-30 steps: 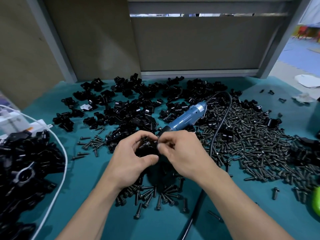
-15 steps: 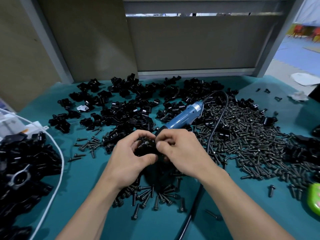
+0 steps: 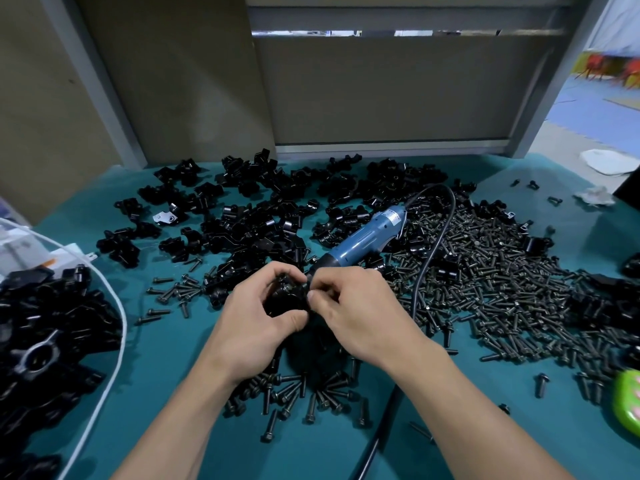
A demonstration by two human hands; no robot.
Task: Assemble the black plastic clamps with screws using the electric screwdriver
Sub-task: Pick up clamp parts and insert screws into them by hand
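You had the clamp [image 3: 287, 299] cupped in your left hand [image 3: 256, 327], fingers and thumb curled round it, held just above the table [image 3: 173, 393] right in front of you; your right hand [image 3: 360, 313] was pinching at its right edge with thumb and fingertips, and honestly I couldn't tell whether a screw was in that pinch, too small and dark. Looked to me like the hand-fitting step, a screw being started by finger; nothing driven yet, since the electric screwdriver [image 3: 360, 242] was lying untouched just beyond your knuckles, tip pointing your way, at the edge of the big heap of screws [image 3: 502, 289] on your right. Spare clamp parts [image 3: 259, 216] were scattered behind it; a heap of black pieces [image 3: 52, 323] sat off to your left by the white cable [image 3: 117, 323]. Next move, my guess: right hand lets go and grabs the driver; the bit has to land square in the screw head while the left stops the clamp twisting; mind the black cord [image 3: 429, 244] dragging through loose screws.
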